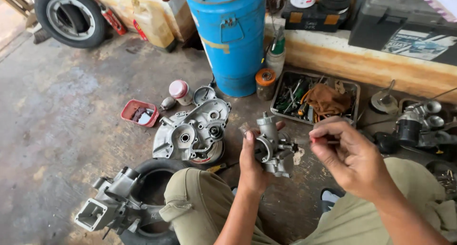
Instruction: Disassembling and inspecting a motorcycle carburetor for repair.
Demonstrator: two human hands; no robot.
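Between the knees, just below frame centre, a grey cast-metal carburetor (272, 147) sits upright in the left hand (252, 165), whose fingers are wrapped closed around its body. At its three o'clock the right hand (351, 155) is pinched shut on a thin tool (320, 141), probably a small screwdriver, its tip at the carburetor's side fitting. The work looks best done with the body held steady and the tool kept square to the fitting. An engine case cover (193, 131) lies at nine o'clock, a blue drum (231, 40) at twelve, and a tray of tools (315, 98) at one.
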